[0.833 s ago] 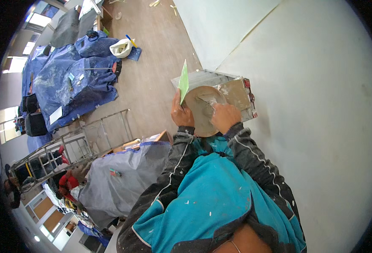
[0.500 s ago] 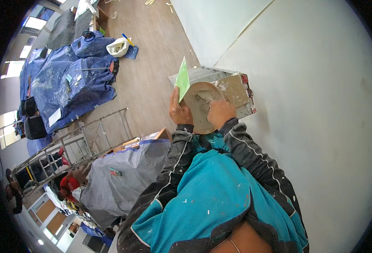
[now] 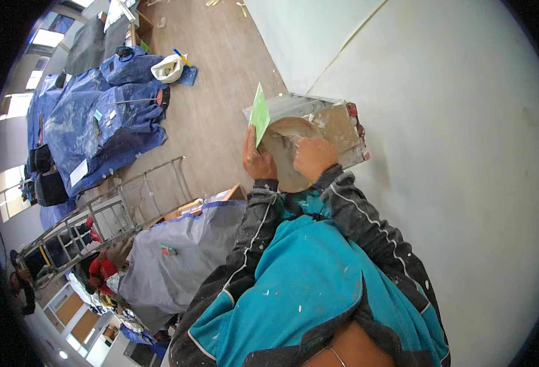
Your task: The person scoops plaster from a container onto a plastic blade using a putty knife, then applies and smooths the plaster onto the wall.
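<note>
My left hand (image 3: pixel 258 157) is closed on a thin green board (image 3: pixel 258 114), held upright at the left edge of a round, mud-coloured tub (image 3: pixel 279 156). My right hand (image 3: pixel 314 157) is closed inside the tub's mouth on a scraping tool, mostly hidden by the fingers. Greyish compound shows in the tub. Beneath and behind the tub is a metal step platform (image 3: pixel 306 104) with a stained brown sheet (image 3: pixel 336 125) on its right part and red end caps.
White walls (image 3: pixel 453 159) meet at the right. A metal ladder (image 3: pixel 147 192) lies across the left, near a person (image 3: pixel 101 272) in red and a grey-covered table (image 3: pixel 171 269). Blue sheeting (image 3: pixel 110 104) covers objects further back, beside a white sack (image 3: pixel 166 68) on the wooden floor (image 3: pixel 220 61).
My right hand has moved left and slightly up within the tub. My left hand and the green board have shifted slightly left and up in the view.
</note>
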